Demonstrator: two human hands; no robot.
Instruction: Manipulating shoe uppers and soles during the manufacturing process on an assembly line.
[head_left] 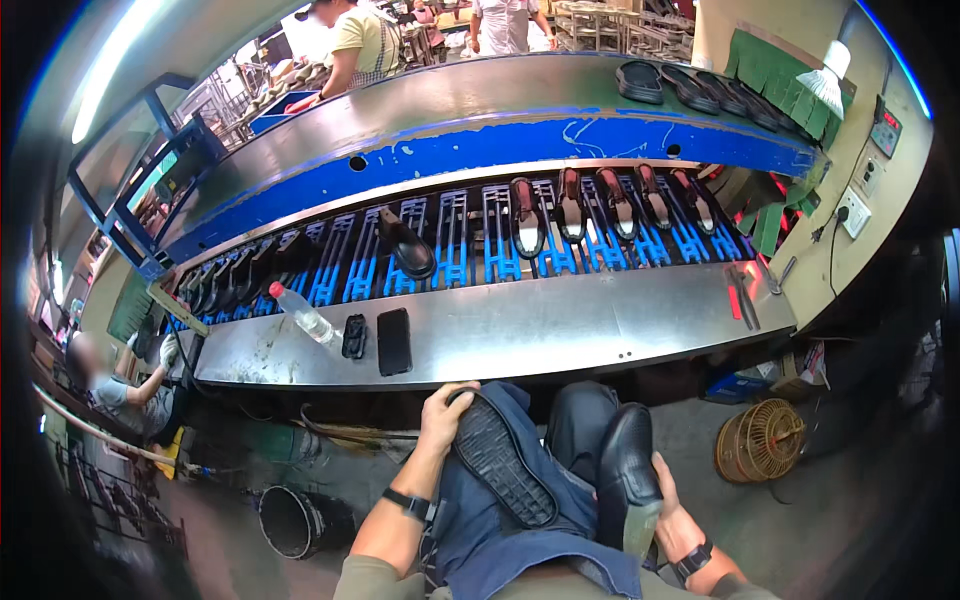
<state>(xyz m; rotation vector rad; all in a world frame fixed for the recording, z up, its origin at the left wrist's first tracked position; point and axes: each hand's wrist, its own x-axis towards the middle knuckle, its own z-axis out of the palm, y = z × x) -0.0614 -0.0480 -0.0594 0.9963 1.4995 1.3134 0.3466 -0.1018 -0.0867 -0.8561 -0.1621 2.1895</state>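
Observation:
Over my lap, my left hand (440,418) is closed on the upper end of a black shoe sole (500,460), with its ridged tread facing up. To its right, a black shoe upper (626,455) stands toe-up on a last whose pale end (640,528) shows at the bottom. My right hand (672,500) grips that shoe upper from its right side; some fingers are hidden behind it. Sole and shoe upper are apart. A dark blue apron (475,540) covers my legs beneath them.
Ahead is a metal ledge (560,325) with a bottle (303,314), a phone (394,342), a small black object (354,336) and a red-handled tool (740,297). Behind it, a blue-slatted rack (450,240) carries several shoes. Soles (690,88) lie on the upper belt. A basket (760,440) and bucket (292,522) flank me.

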